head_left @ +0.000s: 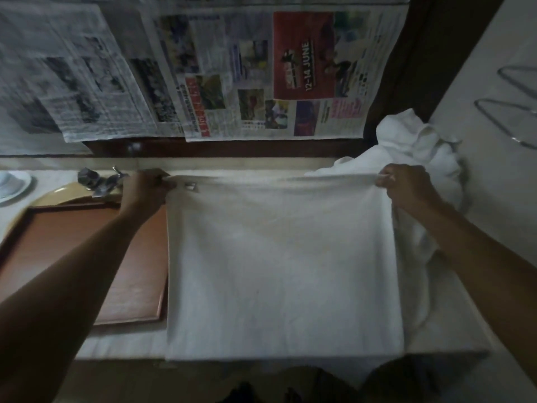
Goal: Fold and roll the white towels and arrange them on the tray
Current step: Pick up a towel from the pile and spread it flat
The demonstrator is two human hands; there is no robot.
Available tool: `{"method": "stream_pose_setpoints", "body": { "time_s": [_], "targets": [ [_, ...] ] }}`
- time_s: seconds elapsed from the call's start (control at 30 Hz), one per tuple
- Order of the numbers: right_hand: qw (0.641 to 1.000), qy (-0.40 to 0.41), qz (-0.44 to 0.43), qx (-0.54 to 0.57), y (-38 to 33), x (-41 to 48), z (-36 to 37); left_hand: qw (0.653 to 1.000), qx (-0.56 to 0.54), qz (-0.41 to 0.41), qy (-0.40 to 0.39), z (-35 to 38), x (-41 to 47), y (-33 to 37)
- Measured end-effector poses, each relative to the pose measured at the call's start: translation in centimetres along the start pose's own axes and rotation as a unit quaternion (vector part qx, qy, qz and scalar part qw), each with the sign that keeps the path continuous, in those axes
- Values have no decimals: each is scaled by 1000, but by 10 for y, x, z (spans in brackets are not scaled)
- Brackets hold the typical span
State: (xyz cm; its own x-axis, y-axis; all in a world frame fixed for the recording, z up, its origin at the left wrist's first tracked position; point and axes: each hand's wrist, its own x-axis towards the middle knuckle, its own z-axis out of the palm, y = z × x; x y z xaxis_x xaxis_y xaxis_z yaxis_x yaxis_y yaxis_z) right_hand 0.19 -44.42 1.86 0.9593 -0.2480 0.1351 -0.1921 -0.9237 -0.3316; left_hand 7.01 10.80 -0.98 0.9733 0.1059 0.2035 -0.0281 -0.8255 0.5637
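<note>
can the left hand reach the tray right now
Probably yes: the tray sits beside the left hand, under its forearm, but that hand is pinching the towel corner and must let go first.

Two bare arms, no sleeves in view: left forearm [87, 271] and left hand [145, 189] left of the white towel [284, 271], right forearm [479, 251] and right hand [406, 184] right of it. Dark clothing [392, 379], indistinct, shows below the towel's near edge.

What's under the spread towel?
Pale countertop shows beside the flat white towel; the brown rectangular tray borders its left side. Anything beneath its middle is covered.
</note>
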Motion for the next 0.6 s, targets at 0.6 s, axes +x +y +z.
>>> {"method": "stream_pose_setpoints", "body": {
  "time_s": [0.6],
  "targets": [
    [988,-34,148,-10,-37,227,93,997,13,-80,14,103,206,2]
  ]
}}
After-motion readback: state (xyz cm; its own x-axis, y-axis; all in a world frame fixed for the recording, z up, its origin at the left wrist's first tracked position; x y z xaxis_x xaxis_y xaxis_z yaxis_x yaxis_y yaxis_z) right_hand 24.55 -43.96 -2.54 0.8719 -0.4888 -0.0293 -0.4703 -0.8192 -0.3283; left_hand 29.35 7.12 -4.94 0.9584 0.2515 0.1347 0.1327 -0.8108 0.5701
